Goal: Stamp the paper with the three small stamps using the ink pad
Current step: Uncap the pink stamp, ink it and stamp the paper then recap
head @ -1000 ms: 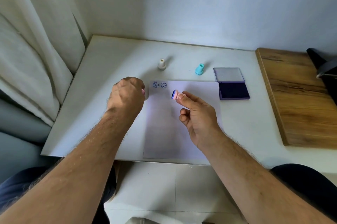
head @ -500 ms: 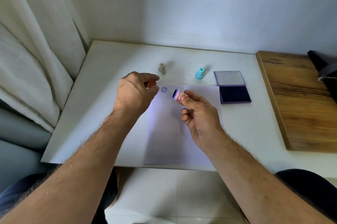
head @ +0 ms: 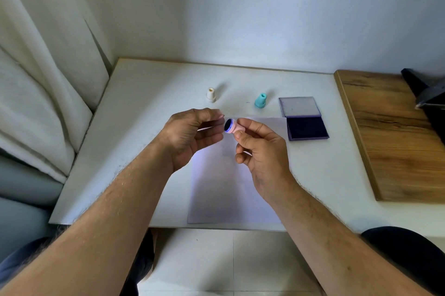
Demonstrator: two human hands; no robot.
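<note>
Cream stamp [head: 211, 94] and teal stamp [head: 260, 100] stand upright toward the worktop [head: 144, 127]'s far edge, open ink pad [head: 304, 118] right of them. Above the paper [head: 231, 187], the right hand [head: 258, 149] pinches the pink stamp [head: 233, 126] sideways, inked face leftward at the left hand [head: 190, 134], fingers loosely curled, empty.

White table [head: 149, 112] set into a room corner, far edge against a plain pale wall [head: 289, 7]. Left side: off-white curtain [head: 41, 67] hanging in heavy folds, lower part bunched beside the table edge. Right side: wooden board [head: 390, 137], brown grain, butted against the table. Dark object [head: 426, 93] at its far right, cut off by the frame, not identifiable. Floor [head: 216, 259] below: pale tiles, thin joints. Light soft, even.
</note>
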